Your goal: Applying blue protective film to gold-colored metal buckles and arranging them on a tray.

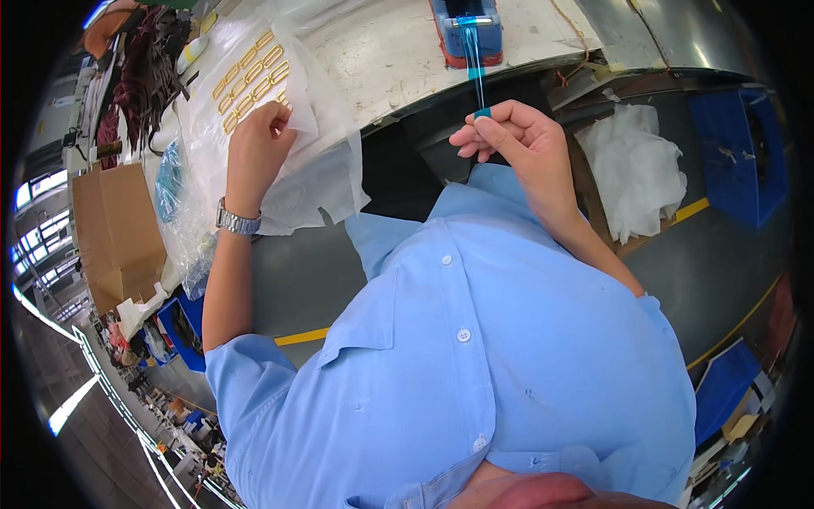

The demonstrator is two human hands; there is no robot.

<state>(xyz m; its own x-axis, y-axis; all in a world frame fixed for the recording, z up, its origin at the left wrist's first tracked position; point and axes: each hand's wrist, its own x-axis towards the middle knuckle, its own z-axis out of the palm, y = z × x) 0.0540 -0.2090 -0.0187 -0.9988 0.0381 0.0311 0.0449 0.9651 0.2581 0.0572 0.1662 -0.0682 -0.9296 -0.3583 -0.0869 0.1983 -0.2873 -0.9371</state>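
Note:
My left hand (259, 151), a metal watch (237, 220) on its wrist, is over the near end of several rows of gold oval metal loops (253, 75). Its fingers are curled together beside one loop, and they hide whatever may be in them. The loops lie on a translucent plastic sheet (307, 110) on the white worktable. My right hand (530, 148) pinches the free end of a strip of clear blue tape (476, 81) between thumb and forefinger. That strip runs, stretched taut, to a blue and red tape dispenser (458, 51) at the table's front edge.
Dark cords (148, 72) and a clear bag with blue contents (170, 182) are at the left, near an open cardboard box (119, 229). To the right, white plastic sheeting (632, 170) fills a carton beside a blue bin (738, 157). A string (572, 34) trails over the table.

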